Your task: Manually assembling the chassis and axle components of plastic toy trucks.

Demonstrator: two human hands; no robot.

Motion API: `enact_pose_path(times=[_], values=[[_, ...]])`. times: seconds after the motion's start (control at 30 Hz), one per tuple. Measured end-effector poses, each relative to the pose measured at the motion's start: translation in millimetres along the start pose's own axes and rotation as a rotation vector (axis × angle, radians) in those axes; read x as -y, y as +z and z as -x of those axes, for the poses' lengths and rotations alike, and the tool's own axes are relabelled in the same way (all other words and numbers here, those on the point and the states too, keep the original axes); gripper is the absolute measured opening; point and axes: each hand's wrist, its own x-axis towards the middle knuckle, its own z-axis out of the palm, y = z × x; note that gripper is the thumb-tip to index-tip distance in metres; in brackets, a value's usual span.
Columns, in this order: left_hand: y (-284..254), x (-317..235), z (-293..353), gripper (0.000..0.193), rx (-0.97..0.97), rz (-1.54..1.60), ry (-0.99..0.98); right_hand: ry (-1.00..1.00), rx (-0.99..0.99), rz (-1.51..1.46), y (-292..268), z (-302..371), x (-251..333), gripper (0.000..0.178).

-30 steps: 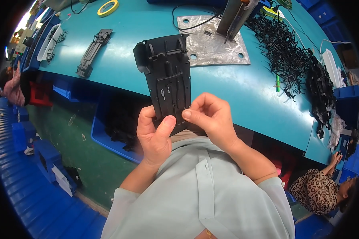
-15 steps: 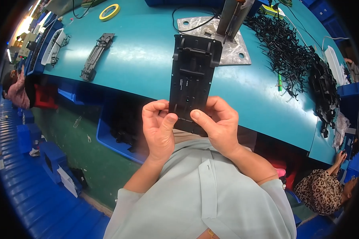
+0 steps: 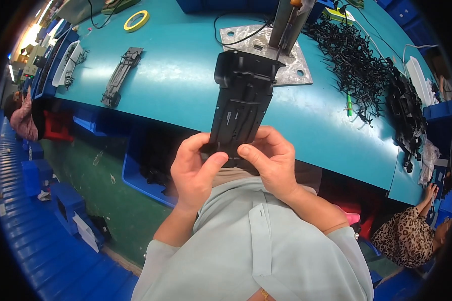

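Note:
A long black plastic chassis plate (image 3: 240, 110), with wheel-arch shapes at its far end, is held up in front of my body over the table's near edge. My left hand (image 3: 195, 168) grips its near left corner, thumb on the upper face and fingers behind. At the near right corner my right hand (image 3: 272, 159) pinches it the same way. The fingers behind the plate are partly hidden. Farther left on the table lies a similar narrow black chassis (image 3: 121, 78) with parts fitted along it.
Beyond the plate, a metal base (image 3: 299, 70) carries an upright post. To the right are a heap of thin black parts (image 3: 354, 65), a green pen (image 3: 349, 105) and stacked black pieces (image 3: 409, 120). Yellow tape (image 3: 136, 21) lies far left. Below stands a blue bin (image 3: 135, 165). Two people sit at the sides.
The chassis plate has tilted in my hands, its far end now showing more of the arches' outer side. Both hands have shifted slightly left, still holding it.

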Motion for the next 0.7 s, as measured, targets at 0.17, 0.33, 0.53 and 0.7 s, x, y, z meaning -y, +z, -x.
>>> enact_pose_path(times=[0.17, 0.33, 0.53, 0.7], values=[[14, -9, -7, 0.038, 0.084, -0.425, 0.374, -0.032, -0.102, 0.144, -8, -1, 8, 0.013], [31, -2, -19, 0.043, 0.173, -0.643, 0.649, 0.006, -0.092, 0.181, -19, 1, 25, 0.02], [52, 17, -32, 0.038, 0.228, -0.805, 0.895, -0.089, -0.046, -0.006, -33, 12, 22, 0.019], [59, 7, -39, 0.044, 0.451, -0.568, 0.589, 0.069, -0.12, -0.009, -61, 11, 22, 0.025]])
